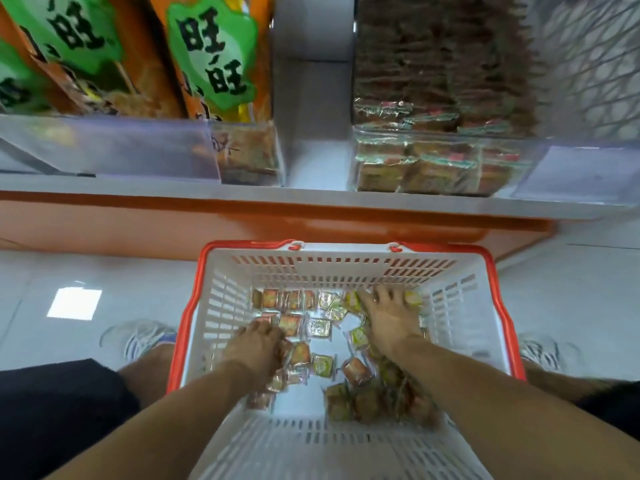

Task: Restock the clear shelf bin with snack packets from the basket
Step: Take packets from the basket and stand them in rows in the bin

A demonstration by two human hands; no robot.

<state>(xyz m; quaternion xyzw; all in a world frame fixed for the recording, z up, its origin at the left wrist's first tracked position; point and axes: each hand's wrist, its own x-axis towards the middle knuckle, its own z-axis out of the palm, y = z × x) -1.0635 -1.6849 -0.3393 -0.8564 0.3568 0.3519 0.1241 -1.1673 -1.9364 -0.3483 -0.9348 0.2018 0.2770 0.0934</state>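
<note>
A white basket (242, 296) with a red rim stands on the floor in front of me. Several small orange and yellow snack packets (318, 327) lie scattered on its bottom. My left hand (254, 344) is down among the orange packets at the left, its fingers curled over them. My right hand (388, 313) lies spread with straight fingers on yellow packets near the far wall. Above, on the shelf, the clear bin (446, 164) holds stacked packets of the same kind.
A second clear bin (138, 150) at the left holds large orange bags with green labels (214, 53). A grey shelf edge (311, 199) and an orange base panel run above the basket. My knees and shoes flank the basket on the white tiled floor.
</note>
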